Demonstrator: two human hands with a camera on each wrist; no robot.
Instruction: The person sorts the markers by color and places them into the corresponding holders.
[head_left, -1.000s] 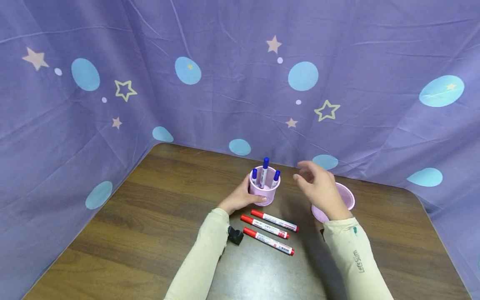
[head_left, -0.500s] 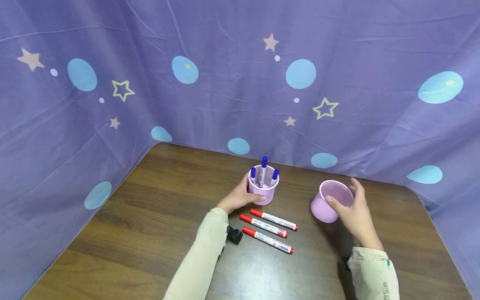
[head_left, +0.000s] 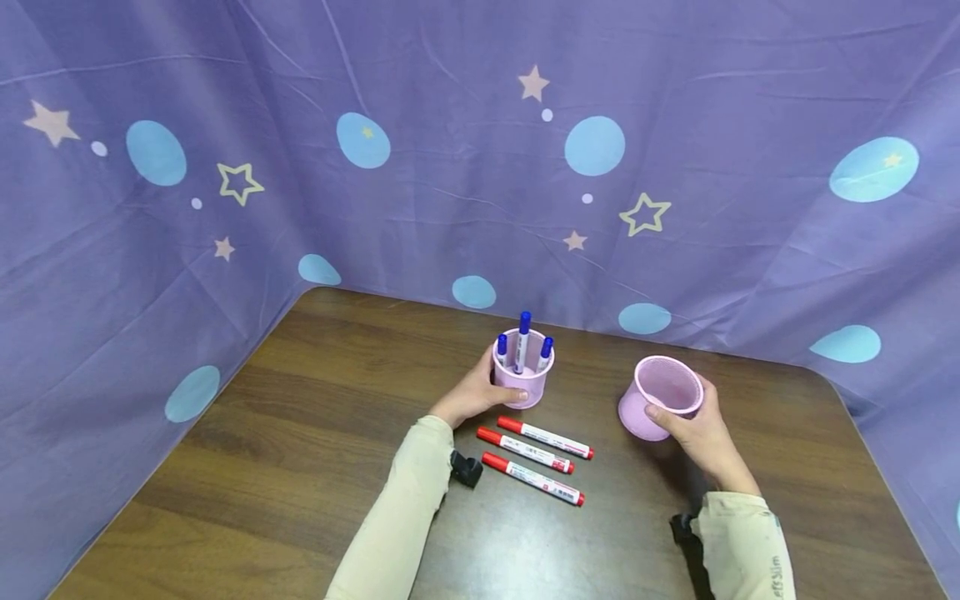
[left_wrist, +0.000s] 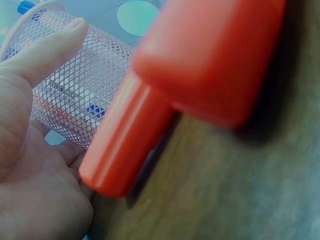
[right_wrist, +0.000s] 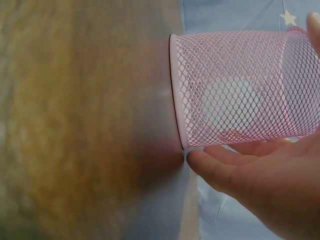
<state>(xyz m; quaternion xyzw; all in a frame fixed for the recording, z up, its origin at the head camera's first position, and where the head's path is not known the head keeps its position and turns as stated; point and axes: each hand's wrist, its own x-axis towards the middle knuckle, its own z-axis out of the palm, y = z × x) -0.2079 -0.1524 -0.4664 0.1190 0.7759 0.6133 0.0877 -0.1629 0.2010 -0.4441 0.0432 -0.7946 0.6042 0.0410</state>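
Observation:
My left hand [head_left: 476, 396] grips a pink mesh pen cup [head_left: 521, 390], thumb across its front and fingers round the far left side. Three blue-capped markers, one of them a middle marker [head_left: 522, 346], stand in it. To the right, my right hand [head_left: 708, 437] holds a second pink mesh pen cup [head_left: 637, 417] with the thumb near its rim and fingers behind. In the right wrist view, fingers lie along this cup's mesh wall [right_wrist: 235, 90], its base rim close to the table. No marker shows inside it.
Three red-capped markers, among them the front marker [head_left: 534, 478], lie side by side on the wooden table [head_left: 337, 375] between my forearms. Large in the left wrist view, a red cap [left_wrist: 210, 60] comes near that hand. A purple curtain [head_left: 450, 208] hangs behind the table.
My right hand has swung from above and in front of the right pen cup to its right side, and its fingers have closed round it. The left hand keeps its hold.

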